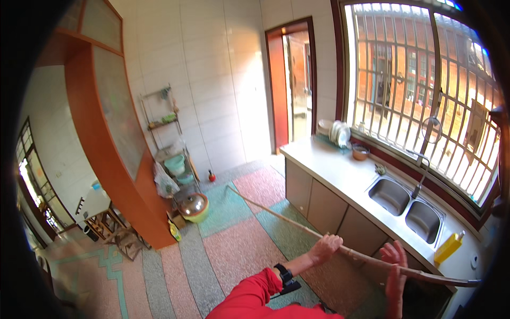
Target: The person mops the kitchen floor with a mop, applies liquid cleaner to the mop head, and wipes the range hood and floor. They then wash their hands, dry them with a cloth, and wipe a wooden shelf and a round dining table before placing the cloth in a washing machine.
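Note:
A long, slightly bent wooden pole slants across the view from above the patterned floor to the counter's near end. Its far tip looks thin and greyish, though blurred; the near end darkens towards the right rim. My left hand is closed around the pole near its middle, below a black wristwatch and a red sleeve. Farther along, my right hand has its fingers stretched and apart. The pole passes between that thumb and fingers, without the fingers wrapping it.
On my right runs a white counter with a double steel sink, a yellow bottle, a brown bowl and racked plates. A lidded pot, a rack and an orange partition stand left. Beyond is a doorway.

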Motion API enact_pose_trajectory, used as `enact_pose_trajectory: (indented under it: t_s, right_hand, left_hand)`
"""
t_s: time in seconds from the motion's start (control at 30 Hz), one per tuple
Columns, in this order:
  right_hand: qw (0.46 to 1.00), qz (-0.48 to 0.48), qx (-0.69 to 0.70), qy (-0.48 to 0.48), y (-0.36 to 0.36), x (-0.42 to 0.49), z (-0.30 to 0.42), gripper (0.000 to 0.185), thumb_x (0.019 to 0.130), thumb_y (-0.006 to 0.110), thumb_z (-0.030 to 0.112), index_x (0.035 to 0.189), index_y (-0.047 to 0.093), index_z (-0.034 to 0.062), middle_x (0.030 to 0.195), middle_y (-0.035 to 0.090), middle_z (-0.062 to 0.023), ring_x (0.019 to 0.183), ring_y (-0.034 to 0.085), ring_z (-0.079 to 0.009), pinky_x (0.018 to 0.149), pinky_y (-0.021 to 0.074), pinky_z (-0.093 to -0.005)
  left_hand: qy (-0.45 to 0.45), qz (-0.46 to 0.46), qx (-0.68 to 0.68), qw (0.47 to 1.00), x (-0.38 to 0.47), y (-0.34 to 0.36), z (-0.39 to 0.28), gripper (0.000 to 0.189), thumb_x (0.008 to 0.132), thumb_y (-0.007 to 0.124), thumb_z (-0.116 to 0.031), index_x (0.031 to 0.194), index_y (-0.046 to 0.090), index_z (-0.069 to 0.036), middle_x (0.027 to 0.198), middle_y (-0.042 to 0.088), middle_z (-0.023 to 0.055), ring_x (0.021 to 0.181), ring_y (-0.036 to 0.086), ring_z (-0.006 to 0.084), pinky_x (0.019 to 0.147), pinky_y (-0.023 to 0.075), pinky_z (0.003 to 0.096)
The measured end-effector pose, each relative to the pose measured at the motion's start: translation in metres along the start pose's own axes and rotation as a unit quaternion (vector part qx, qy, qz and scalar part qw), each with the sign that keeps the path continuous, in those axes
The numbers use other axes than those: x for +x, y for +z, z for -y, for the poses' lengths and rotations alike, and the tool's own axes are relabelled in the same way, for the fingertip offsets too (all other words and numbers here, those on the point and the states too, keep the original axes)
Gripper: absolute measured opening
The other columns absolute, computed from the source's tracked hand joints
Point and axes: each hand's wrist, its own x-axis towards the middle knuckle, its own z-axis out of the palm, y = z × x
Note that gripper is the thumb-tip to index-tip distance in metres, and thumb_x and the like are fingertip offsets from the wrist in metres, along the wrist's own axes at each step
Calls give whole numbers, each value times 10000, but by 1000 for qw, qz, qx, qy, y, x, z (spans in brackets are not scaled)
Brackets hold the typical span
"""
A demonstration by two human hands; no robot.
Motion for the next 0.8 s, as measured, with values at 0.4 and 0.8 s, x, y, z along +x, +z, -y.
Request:
enact_pose_trajectory:
  t_s: [0.4, 0.8]
  right_hand:
    - [961, -120, 232, -94, -14, -37, 26, 715, 965, 394, 617, 1458, 369, 100, 1092, 683, -162, 789, 669, -220, 777, 535, -378]
    - [952, -203, 200, -114, -79, -50, 102, 630, 1031, 421, 381, 1550, 186, 111, 1373, 533, -155, 1109, 617, -195, 1042, 444, -341]
  left_hand:
    - [-102, -59, -54, 992, -40, -42, -11, 325, 729, 723, -103, 1013, 565, -85, 977, 573, 98, 984, 568, 319, 913, 429, 464]
    - [-142, -83, -83, 983, -109, 4, 37, 93, 791, 597, -98, 819, 512, -71, 818, 544, 142, 847, 567, 361, 823, 438, 477]
